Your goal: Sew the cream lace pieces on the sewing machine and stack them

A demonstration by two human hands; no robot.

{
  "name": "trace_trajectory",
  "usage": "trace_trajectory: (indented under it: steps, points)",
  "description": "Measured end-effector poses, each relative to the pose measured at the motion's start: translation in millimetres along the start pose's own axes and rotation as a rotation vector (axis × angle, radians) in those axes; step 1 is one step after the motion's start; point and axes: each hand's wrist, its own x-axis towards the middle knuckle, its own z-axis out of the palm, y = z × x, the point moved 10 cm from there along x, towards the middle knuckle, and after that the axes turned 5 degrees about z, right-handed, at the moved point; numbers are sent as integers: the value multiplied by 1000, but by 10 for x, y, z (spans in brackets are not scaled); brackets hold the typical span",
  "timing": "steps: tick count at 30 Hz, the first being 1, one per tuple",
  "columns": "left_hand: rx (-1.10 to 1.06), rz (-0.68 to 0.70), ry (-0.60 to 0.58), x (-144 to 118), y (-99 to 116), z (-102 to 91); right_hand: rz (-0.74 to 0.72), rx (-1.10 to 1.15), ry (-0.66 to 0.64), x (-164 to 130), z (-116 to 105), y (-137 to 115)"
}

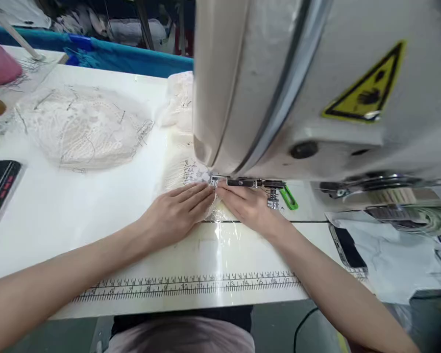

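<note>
Both hands flat, fingers together, left hand [180, 208] and right hand [248, 206] pressing lace piece [191, 174] just under sewing machine [316, 88]; needle probably close, fingertips risk a prick if fabric slips.

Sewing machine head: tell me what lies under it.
Under the sewing machine head, lace fabric lies at the presser foot, pressed flat by the left hand and right hand. The needle itself is hidden.

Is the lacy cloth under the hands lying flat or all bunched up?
Flat. Both the left hand and the right hand press the lace fabric down on the sewing machine table, fingers spread, beside the presser foot.
</note>
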Motion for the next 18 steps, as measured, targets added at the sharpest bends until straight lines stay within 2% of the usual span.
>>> trace_trajectory:
  steps: [8, 14, 18]
  points:
    - [6, -16, 6, -36, -59, -59, -71, -141, -71, 82, -52, -186]
    - [16, -51, 56, -43, -113, -91, -142, -87, -10, 167, -146, -384]
    - [23, -77, 66, -43, -125, -77, -164, -66, 35, 174, -191, -419]
